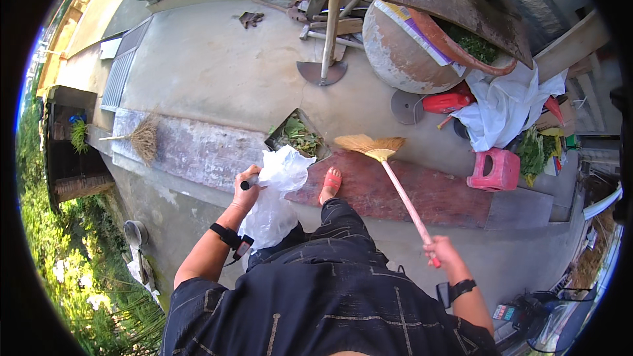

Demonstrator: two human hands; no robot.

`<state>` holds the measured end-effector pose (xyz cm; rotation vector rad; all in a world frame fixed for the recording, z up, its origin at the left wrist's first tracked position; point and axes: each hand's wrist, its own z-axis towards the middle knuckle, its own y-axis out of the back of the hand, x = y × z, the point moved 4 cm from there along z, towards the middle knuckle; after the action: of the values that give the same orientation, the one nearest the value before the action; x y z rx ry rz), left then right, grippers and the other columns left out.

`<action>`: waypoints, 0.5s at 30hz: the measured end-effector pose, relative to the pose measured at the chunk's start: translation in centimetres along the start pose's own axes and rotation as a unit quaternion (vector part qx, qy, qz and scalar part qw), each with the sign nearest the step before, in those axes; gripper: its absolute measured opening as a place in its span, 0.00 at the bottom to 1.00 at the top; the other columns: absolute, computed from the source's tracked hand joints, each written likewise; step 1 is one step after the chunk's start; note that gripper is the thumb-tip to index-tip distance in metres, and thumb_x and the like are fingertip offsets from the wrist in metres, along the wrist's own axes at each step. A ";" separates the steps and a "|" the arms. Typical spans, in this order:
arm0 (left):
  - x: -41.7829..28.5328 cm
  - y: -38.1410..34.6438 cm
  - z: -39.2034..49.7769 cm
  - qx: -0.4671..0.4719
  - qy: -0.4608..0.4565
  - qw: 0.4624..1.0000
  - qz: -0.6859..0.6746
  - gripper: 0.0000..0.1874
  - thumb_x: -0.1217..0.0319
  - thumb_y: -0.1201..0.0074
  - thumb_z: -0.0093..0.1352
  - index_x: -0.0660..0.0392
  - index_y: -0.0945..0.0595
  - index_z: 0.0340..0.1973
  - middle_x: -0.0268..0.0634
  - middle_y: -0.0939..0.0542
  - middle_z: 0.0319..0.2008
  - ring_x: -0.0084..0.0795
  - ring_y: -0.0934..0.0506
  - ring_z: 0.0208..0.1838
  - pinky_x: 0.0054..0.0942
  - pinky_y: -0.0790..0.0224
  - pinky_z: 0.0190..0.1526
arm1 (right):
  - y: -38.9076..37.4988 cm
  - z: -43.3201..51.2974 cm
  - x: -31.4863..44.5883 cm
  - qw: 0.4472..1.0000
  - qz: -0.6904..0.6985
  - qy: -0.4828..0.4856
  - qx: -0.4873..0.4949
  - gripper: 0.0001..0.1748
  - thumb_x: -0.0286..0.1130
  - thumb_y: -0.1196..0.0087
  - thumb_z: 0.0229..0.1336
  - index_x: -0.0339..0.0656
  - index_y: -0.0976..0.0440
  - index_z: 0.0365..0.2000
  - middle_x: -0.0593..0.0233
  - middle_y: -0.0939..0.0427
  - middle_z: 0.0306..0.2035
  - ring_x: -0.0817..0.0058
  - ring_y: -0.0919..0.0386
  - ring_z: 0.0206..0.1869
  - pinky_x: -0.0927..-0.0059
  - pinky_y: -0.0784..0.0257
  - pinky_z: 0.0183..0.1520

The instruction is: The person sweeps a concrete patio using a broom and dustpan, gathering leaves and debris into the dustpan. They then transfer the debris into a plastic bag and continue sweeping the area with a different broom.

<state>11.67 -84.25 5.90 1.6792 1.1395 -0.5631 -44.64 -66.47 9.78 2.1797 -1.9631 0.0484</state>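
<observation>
My right hand grips the end of a pink broom handle. The broom's straw head rests on the floor at the edge of a reddish strip. In my left hand is a grey tube-like handle with a dark end. White plastic bags hang at the same hand, beside my leg, and hide where the handle leads. Just beyond the bags a dustpan-like square tray holds green leaves and plant scraps. My foot in a red sandal stands close to this tray.
A hoe leans ahead, near a hammer and a dark glove. A large clay jar, a red jug and a pink plastic container stand right. Another broom lies left.
</observation>
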 end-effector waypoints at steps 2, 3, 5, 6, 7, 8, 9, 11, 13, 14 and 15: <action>-1.1 -0.6 1.7 0.034 -0.068 0.995 0.060 0.14 0.85 0.45 0.49 0.61 0.21 0.31 0.46 0.20 0.28 0.44 0.20 0.34 0.31 0.29 0.39 | 3.2 -1.0 6.3 0.998 0.052 0.038 0.023 0.40 0.15 0.46 0.46 0.40 0.44 0.62 0.60 0.27 0.30 0.73 0.27 0.23 0.68 0.30 0.16; -2.0 -0.8 2.6 0.033 -0.144 0.986 0.082 0.15 0.85 0.45 0.48 0.61 0.21 0.31 0.47 0.20 0.28 0.46 0.20 0.34 0.32 0.29 0.39 | 4.0 -1.2 9.6 0.994 0.065 0.071 0.056 0.43 0.15 0.48 0.44 0.41 0.45 0.64 0.58 0.26 0.28 0.70 0.26 0.22 0.67 0.29 0.18; -2.6 -1.3 4.5 0.053 -0.149 0.982 0.106 0.15 0.86 0.46 0.47 0.61 0.22 0.31 0.47 0.20 0.28 0.47 0.21 0.34 0.32 0.29 0.39 | 5.3 -1.3 15.2 0.973 0.192 0.052 0.113 0.26 0.24 0.50 0.48 0.39 0.33 0.52 0.54 0.25 0.25 0.65 0.26 0.19 0.68 0.29 0.18; -2.9 -1.4 5.4 0.060 -0.171 0.977 0.116 0.15 0.86 0.47 0.47 0.61 0.22 0.31 0.47 0.21 0.28 0.47 0.21 0.35 0.33 0.29 0.39 | 5.5 -0.7 17.8 0.955 0.272 0.053 0.105 0.17 0.30 0.50 0.51 0.42 0.30 0.45 0.54 0.25 0.25 0.62 0.25 0.19 0.69 0.29 0.18; -3.1 -1.5 6.3 0.073 -0.168 0.977 0.106 0.15 0.86 0.47 0.47 0.61 0.23 0.31 0.47 0.21 0.28 0.47 0.21 0.34 0.33 0.30 0.38 | 5.7 -0.2 20.6 0.942 0.295 0.088 0.136 0.14 0.36 0.51 0.58 0.44 0.30 0.43 0.54 0.25 0.27 0.61 0.24 0.22 0.71 0.28 0.20; -3.2 -1.4 7.0 0.084 -0.168 0.977 0.101 0.15 0.86 0.47 0.47 0.62 0.23 0.31 0.47 0.21 0.28 0.47 0.21 0.34 0.33 0.30 0.38 | 5.7 0.6 22.8 0.927 0.329 0.131 0.122 0.16 0.44 0.50 0.61 0.45 0.31 0.42 0.54 0.25 0.28 0.61 0.23 0.24 0.74 0.29 0.20; -3.5 -1.3 7.6 0.087 -0.193 0.973 0.089 0.15 0.86 0.47 0.47 0.62 0.23 0.31 0.47 0.21 0.28 0.47 0.21 0.34 0.33 0.30 0.38 | 6.0 1.8 24.7 0.923 0.332 0.189 0.049 0.18 0.49 0.48 0.60 0.48 0.31 0.42 0.54 0.25 0.29 0.61 0.23 0.25 0.75 0.30 0.19; -3.8 -1.0 8.4 0.115 -0.211 0.967 0.083 0.15 0.86 0.47 0.47 0.60 0.23 0.30 0.45 0.21 0.27 0.48 0.22 0.32 0.34 0.30 0.36 | 6.3 4.4 27.2 0.921 0.326 0.204 -0.062 0.16 0.46 0.42 0.56 0.53 0.32 0.41 0.58 0.26 0.23 0.64 0.24 0.20 0.74 0.32 0.16; -3.3 -0.5 9.0 0.130 -0.107 0.975 0.142 0.15 0.87 0.48 0.47 0.60 0.23 0.30 0.44 0.22 0.26 0.47 0.22 0.32 0.34 0.30 0.35 | 5.8 7.2 27.7 0.930 0.292 0.170 -0.142 0.15 0.43 0.43 0.58 0.51 0.33 0.40 0.60 0.27 0.20 0.63 0.26 0.16 0.75 0.34 0.14; -3.5 -0.5 9.3 0.140 -0.098 0.975 0.143 0.16 0.87 0.48 0.46 0.60 0.23 0.30 0.46 0.23 0.26 0.48 0.23 0.32 0.35 0.31 0.35 | 6.7 8.3 28.7 0.917 0.296 0.209 -0.167 0.14 0.43 0.43 0.58 0.50 0.33 0.39 0.61 0.27 0.20 0.64 0.27 0.14 0.75 0.36 0.12; -4.3 -0.4 9.2 0.157 -0.152 0.969 0.116 0.16 0.87 0.49 0.46 0.60 0.23 0.31 0.46 0.23 0.26 0.49 0.23 0.32 0.35 0.31 0.35 | 7.4 9.5 29.5 0.907 0.298 0.216 -0.204 0.14 0.43 0.43 0.58 0.49 0.33 0.38 0.62 0.28 0.19 0.65 0.28 0.12 0.75 0.37 0.11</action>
<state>10.76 -94.38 5.38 1.8831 0.6444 -0.8503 -49.72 -97.71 6.22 1.1407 -2.0507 0.1773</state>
